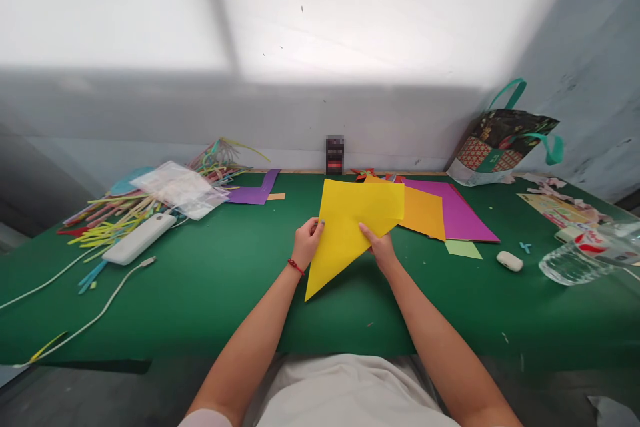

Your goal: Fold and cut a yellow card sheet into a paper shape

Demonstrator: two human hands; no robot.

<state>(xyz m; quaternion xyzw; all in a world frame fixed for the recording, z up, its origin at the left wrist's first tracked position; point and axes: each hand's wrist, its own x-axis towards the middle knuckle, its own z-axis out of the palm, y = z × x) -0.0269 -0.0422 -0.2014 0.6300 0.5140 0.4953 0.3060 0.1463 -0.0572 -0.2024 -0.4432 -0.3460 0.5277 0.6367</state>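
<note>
A yellow sheet of paper [353,220], with a slanted lower right edge and a pointed corner at the bottom, is held up in front of me over the green table. My left hand [307,241] pinches its left edge between thumb and fingers; a red beaded bracelet is on that wrist. At the lower right edge my right hand [380,247] grips the sheet, thumb on the front and the other fingers hidden behind. Just right of the sheet lie orange paper [424,212] and magenta paper [457,210].
Paper strips [115,227], a clear plastic packet [183,190], a white power bank [140,238] and a white cable [113,297] lie left. Purple paper [255,193] is behind. At right are a white earbud case [510,261], a water bottle [575,257] and a patterned bag [495,147].
</note>
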